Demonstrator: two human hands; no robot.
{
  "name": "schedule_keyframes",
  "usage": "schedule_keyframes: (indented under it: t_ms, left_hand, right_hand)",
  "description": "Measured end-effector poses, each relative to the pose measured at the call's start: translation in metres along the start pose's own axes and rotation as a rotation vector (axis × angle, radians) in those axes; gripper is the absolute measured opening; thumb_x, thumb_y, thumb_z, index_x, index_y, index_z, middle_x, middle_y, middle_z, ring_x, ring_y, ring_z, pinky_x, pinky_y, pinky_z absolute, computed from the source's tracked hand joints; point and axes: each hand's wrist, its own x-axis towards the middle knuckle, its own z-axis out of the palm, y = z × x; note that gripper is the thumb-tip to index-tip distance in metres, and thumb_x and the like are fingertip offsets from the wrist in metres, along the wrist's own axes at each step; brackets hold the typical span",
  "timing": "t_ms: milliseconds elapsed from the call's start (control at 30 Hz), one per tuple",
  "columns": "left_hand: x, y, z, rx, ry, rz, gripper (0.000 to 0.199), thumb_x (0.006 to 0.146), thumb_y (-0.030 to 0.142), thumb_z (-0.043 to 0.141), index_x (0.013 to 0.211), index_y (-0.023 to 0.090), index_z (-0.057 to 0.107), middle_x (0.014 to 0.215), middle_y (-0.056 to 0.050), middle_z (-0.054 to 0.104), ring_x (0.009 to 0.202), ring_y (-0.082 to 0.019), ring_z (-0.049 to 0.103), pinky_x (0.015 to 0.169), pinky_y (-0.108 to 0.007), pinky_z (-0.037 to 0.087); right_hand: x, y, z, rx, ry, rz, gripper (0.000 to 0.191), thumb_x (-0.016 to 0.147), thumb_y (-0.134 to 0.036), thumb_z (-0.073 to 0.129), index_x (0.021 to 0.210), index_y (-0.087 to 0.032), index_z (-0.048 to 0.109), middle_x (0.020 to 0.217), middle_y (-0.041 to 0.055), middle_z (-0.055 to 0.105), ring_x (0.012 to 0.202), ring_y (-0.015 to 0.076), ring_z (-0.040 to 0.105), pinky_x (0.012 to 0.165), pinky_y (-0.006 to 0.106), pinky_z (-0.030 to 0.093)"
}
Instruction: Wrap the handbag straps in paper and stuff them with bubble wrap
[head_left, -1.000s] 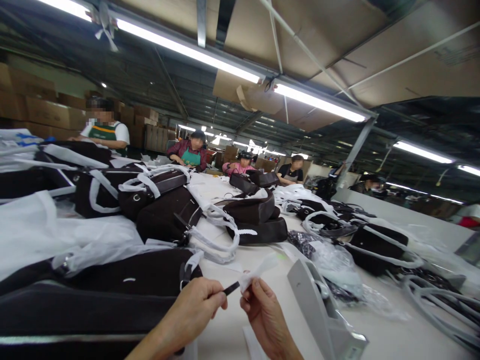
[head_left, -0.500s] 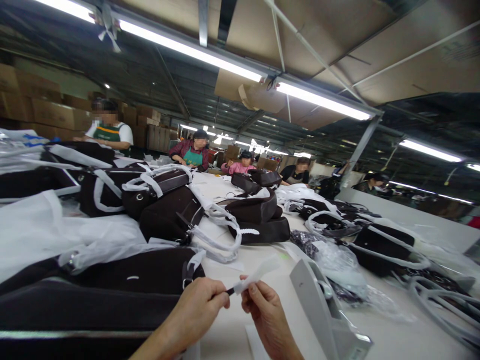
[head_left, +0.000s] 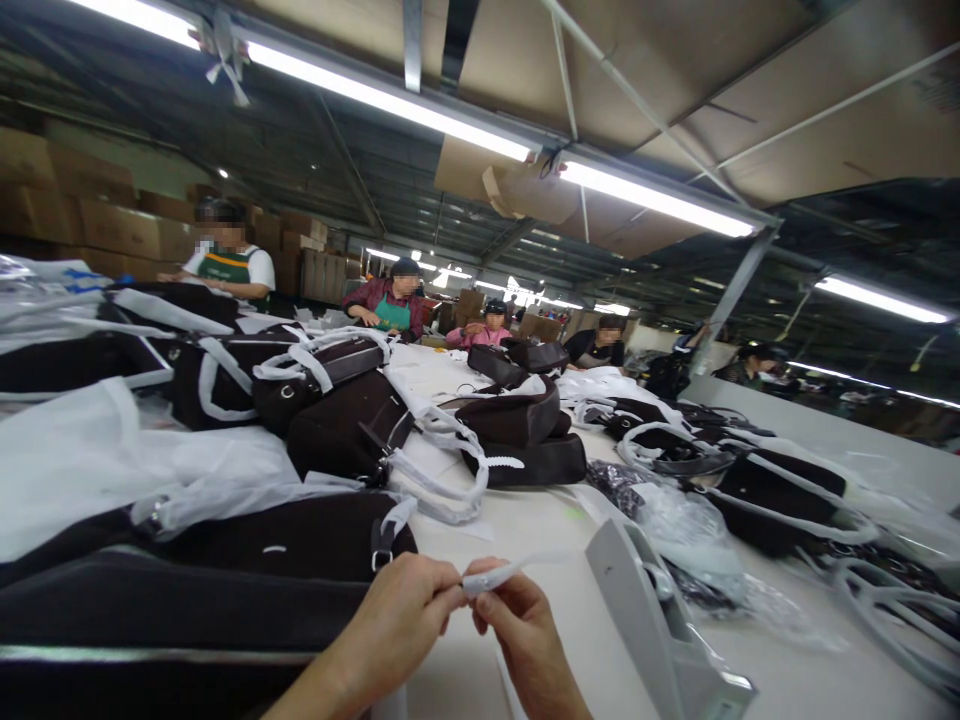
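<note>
**Fingers pinched on a white strip, low centre of view**

Fingers of the left hand are pressed together, thumb against forefinger, pinching one end of a thin white strip. The right hand pinches the same strip just beside them — the two sets of fingertips almost touch. The strip's free end sticks out to the right over the pale table.

Handling, as a judgement: the strip looks light, soft and limp, probably paper or foam wrap — it should crease or tear if pulled hard. Best held near the ends with fingertips, as now. The left fingertips cover whatever the strip may be wrapped around; can't tell what it is.

Around the hands: a dark brown bag lies just left, with a small metal buckle on a tab. More dark bags with white-wrapped handles are piled further up the table. A grey-white stand sits just right of the hands, clear plastic film beyond it.

Other people work at the far end of the table, well apart.

Writing: no brand, label or text is readable anywhere — the cardboard boxes at the back are too blurred.
</note>
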Motion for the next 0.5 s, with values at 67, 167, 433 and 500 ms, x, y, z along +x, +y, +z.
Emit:
schedule_keyframes:
  t_ms: [67, 167, 433, 500]
  left_hand:
    - [0.000, 0.000, 0.001, 0.046, 0.012, 0.030, 0.038, 0.094, 0.030, 0.051, 0.063, 0.018, 0.070, 0.056, 0.004, 0.057, 0.058, -0.012, 0.054, 0.060, -0.024, 0.031]
    - [-0.005, 0.002, -0.001, 0.142, 0.014, 0.064, 0.033, 0.095, 0.023, 0.051, 0.071, 0.020, 0.072, 0.066, 0.002, 0.066, 0.067, -0.014, 0.061, 0.066, -0.025, 0.038]
    - [-0.030, 0.003, -0.017, 0.506, -0.040, 0.071, 0.053, 0.069, 0.012, 0.079, 0.120, 0.018, 0.064, 0.138, -0.012, 0.060, 0.143, -0.037, 0.035, 0.119, -0.064, 0.020]
    - [-0.033, 0.004, -0.021, 0.597, -0.033, 0.055, 0.048, 0.072, 0.015, 0.078, 0.118, 0.019, 0.065, 0.139, -0.011, 0.059, 0.144, -0.039, 0.033, 0.118, -0.070, 0.011]
  right_hand:
    - [-0.001, 0.000, 0.005, -0.004, -0.010, -0.018, 0.016, 0.076, -0.037, 0.083, 0.084, -0.024, 0.078, 0.083, 0.0028, 0.066, 0.063, 0.0123, 0.051, 0.054, 0.025, 0.040]
    - [-0.002, 0.000, 0.011, -0.026, -0.001, -0.062, 0.015, 0.077, -0.037, 0.082, 0.081, -0.024, 0.077, 0.086, 0.0033, 0.066, 0.067, 0.0137, 0.053, 0.055, 0.025, 0.042]
    - [-0.002, 0.007, 0.013, -0.013, 0.105, -0.091, 0.019, 0.078, -0.044, 0.081, 0.080, -0.025, 0.076, 0.089, 0.0032, 0.066, 0.065, 0.0119, 0.050, 0.055, 0.024, 0.043]
    - [-0.002, 0.009, 0.015, 0.023, 0.114, -0.072, 0.020, 0.077, -0.044, 0.081, 0.080, -0.025, 0.076, 0.087, 0.0029, 0.066, 0.062, 0.0110, 0.050, 0.054, 0.024, 0.043]
